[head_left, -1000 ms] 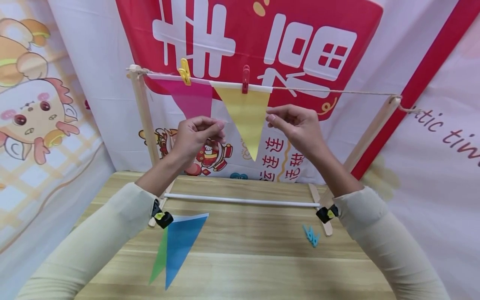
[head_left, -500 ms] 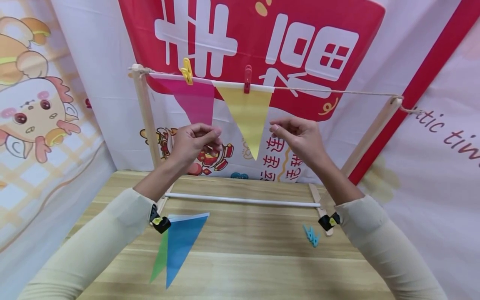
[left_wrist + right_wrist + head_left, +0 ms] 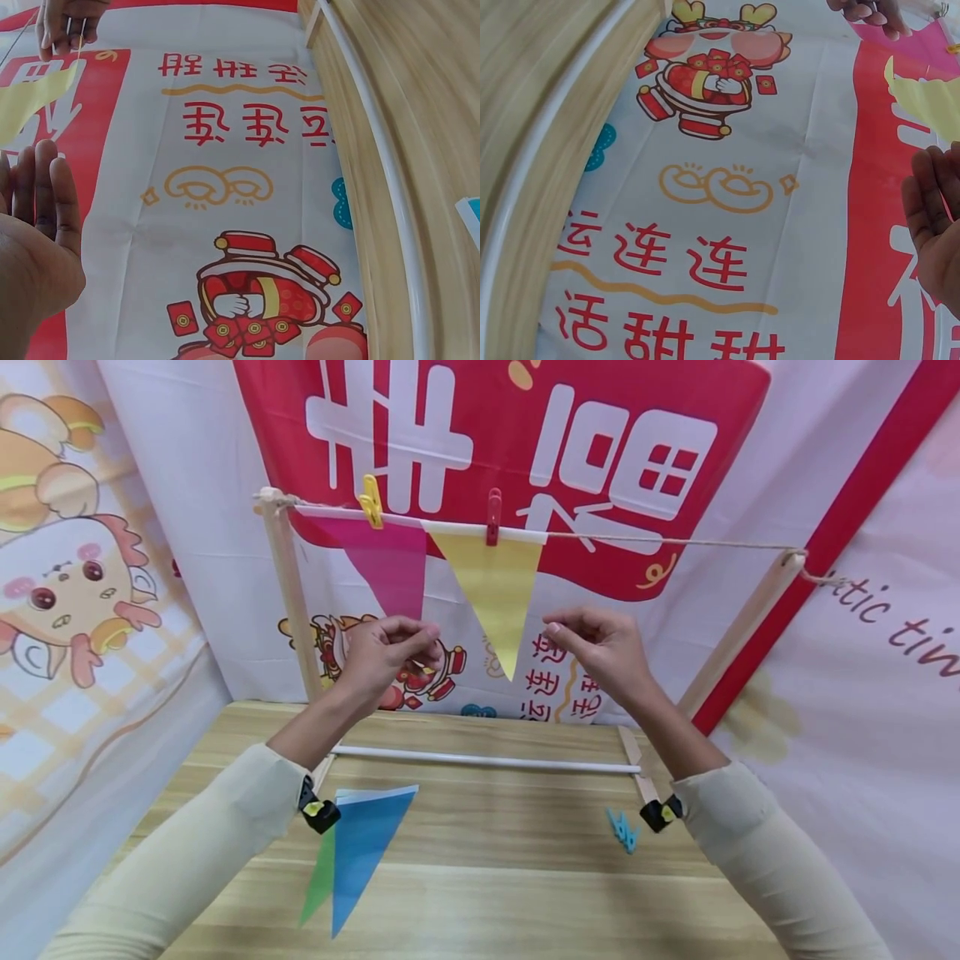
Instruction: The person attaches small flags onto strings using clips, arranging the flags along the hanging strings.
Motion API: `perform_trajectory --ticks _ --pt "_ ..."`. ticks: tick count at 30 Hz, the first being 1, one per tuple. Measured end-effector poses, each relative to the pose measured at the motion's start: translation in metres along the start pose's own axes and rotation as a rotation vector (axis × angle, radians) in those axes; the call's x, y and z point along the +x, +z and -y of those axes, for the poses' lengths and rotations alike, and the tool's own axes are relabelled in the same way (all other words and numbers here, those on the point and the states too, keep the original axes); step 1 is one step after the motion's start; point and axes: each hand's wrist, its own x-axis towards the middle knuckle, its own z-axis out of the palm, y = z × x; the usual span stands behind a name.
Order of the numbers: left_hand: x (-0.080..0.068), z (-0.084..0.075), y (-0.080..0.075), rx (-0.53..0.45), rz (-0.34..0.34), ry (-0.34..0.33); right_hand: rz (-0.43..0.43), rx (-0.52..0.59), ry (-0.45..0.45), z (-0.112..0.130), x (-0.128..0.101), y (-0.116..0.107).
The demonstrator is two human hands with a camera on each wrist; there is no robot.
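A string [image 3: 675, 543] runs across the top of a wooden frame [image 3: 288, 602]. From it hang a pink pennant [image 3: 390, 568] under a yellow peg [image 3: 370, 502] and a yellow pennant [image 3: 495, 593] under a red peg [image 3: 492, 516]. My left hand [image 3: 423, 639] hovers left of the yellow pennant's tip, in front of the pink one, fingers loosely curled and holding nothing. My right hand [image 3: 558, 627] hovers just right of the tip, also empty. The wrist views show each palm, the left hand [image 3: 37, 247] and the right hand [image 3: 937, 225], with relaxed fingers and the yellow pennant [image 3: 30, 105] nearby.
On the wooden table [image 3: 525, 893] lie a blue pennant [image 3: 363, 847] over a green pennant [image 3: 321, 881] at the front left, and blue pegs [image 3: 622, 833] at the right. A white rod [image 3: 487, 762] joins the frame's feet. Printed cloth banners [image 3: 150, 485] hang behind and at both sides.
Both hands have sunk a little from beside the yellow pennant's upper edges to level with its lower half. The pennants and pegs have not moved.
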Motion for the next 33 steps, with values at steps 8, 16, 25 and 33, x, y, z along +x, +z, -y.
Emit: perform_trajectory --ticks 8,16,25,33 --pt "-0.003 0.006 -0.005 0.000 0.002 -0.002 0.016 0.022 0.025 -0.008 -0.009 0.001" --pt "-0.006 0.018 -0.009 0.024 -0.012 -0.009 0.011 -0.002 0.052 -0.018 -0.018 0.003" --pt "-0.012 0.030 -0.011 0.050 -0.004 -0.089 0.029 0.011 0.131 -0.031 -0.032 0.008" --pt "-0.021 0.043 -0.015 0.058 -0.021 -0.130 0.034 0.044 0.169 -0.045 -0.043 0.011"
